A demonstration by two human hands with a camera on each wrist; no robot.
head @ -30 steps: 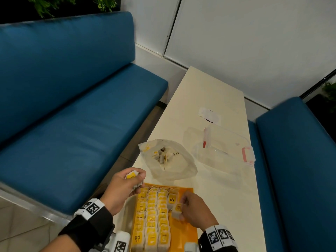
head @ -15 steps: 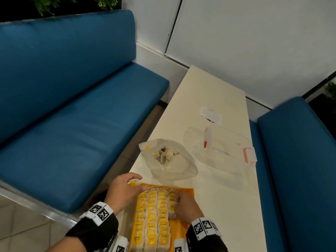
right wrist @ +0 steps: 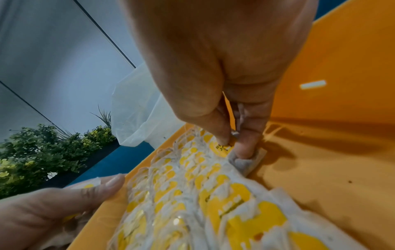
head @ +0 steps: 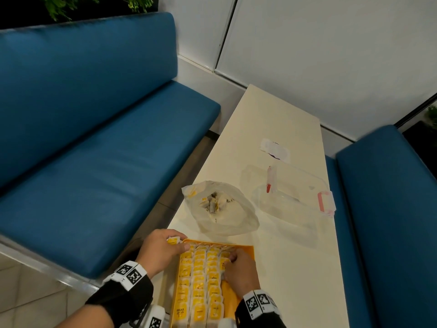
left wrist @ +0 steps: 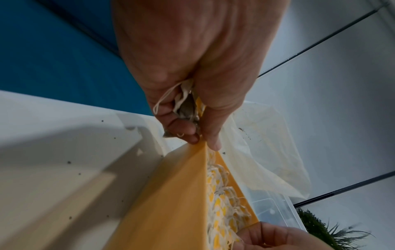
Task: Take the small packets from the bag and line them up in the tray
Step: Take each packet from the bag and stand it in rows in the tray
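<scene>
Packets look light, soft, crushable — best pinched by the paper edge; right grip pinches 1 into the tray, left grip holds spares

Tray: orange-yellow. Tea packets: white with yellow patches and dark lettering. Bag: translucent milky white. Table: cream. Benches: blue. Clear container: pink latches. Wrist bands: black, with black-and-white square markers.
</scene>
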